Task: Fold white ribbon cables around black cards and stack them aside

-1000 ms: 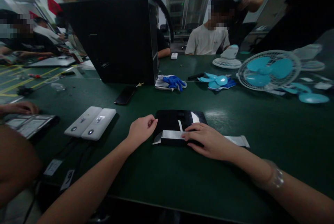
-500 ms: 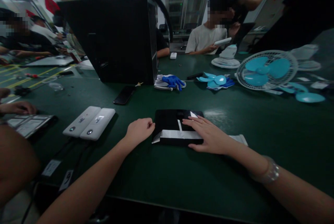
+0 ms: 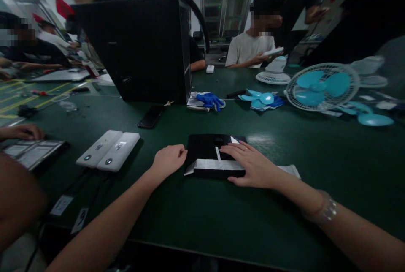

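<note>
A flat black panel [image 3: 202,149] lies on the green table [image 3: 196,217] in front of me, with a white ribbon strip [image 3: 205,164] across its near edge. My right hand [image 3: 251,164] lies flat on the panel's right part, fingers stretched out over the strip. My left hand [image 3: 169,160] rests curled at the panel's left edge, its fingertips pinched together; whether anything is in them I cannot make out.
Two white oblong devices [image 3: 109,150] lie at left, a black phone [image 3: 151,116] and a large black case [image 3: 139,44] behind. Blue gloves [image 3: 210,99], fan blades [image 3: 262,99] and a white fan [image 3: 322,86] lie further back. Other people sit around the table.
My right hand slid up from the panel's near edge onto its top and flattened. My left hand stayed put.
</note>
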A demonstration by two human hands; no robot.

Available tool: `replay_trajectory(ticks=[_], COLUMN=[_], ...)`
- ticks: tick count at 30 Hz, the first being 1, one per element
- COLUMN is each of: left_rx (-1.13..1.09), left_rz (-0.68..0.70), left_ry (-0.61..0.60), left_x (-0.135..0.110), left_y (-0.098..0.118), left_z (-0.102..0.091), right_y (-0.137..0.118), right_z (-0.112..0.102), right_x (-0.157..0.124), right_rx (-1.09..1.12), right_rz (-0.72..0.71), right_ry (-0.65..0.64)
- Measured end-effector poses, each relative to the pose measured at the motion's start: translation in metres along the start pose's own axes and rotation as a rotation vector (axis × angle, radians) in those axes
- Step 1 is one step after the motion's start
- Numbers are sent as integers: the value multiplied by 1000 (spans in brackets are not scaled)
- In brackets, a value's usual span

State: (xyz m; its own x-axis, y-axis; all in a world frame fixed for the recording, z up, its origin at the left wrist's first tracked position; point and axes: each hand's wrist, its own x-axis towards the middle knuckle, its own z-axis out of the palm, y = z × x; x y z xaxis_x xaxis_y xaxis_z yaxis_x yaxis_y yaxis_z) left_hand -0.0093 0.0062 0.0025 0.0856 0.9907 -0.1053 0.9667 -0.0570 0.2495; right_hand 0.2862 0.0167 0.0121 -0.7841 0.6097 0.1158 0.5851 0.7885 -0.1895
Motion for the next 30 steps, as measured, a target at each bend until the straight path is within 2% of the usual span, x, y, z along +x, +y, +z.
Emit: replay_trajectory(ticks=[22, 30], left_rx=[-17, 9], left_rz=[33, 30], left_ry=[-25, -4], left_x=[1, 1], left_y=[-1, -1], left_z=[-3, -1], right_y=[2, 0], right_z=[0, -1], right_x=[-1, 1], right_rx=[24, -45], right_rz=[23, 4], right_ry=[-44, 2])
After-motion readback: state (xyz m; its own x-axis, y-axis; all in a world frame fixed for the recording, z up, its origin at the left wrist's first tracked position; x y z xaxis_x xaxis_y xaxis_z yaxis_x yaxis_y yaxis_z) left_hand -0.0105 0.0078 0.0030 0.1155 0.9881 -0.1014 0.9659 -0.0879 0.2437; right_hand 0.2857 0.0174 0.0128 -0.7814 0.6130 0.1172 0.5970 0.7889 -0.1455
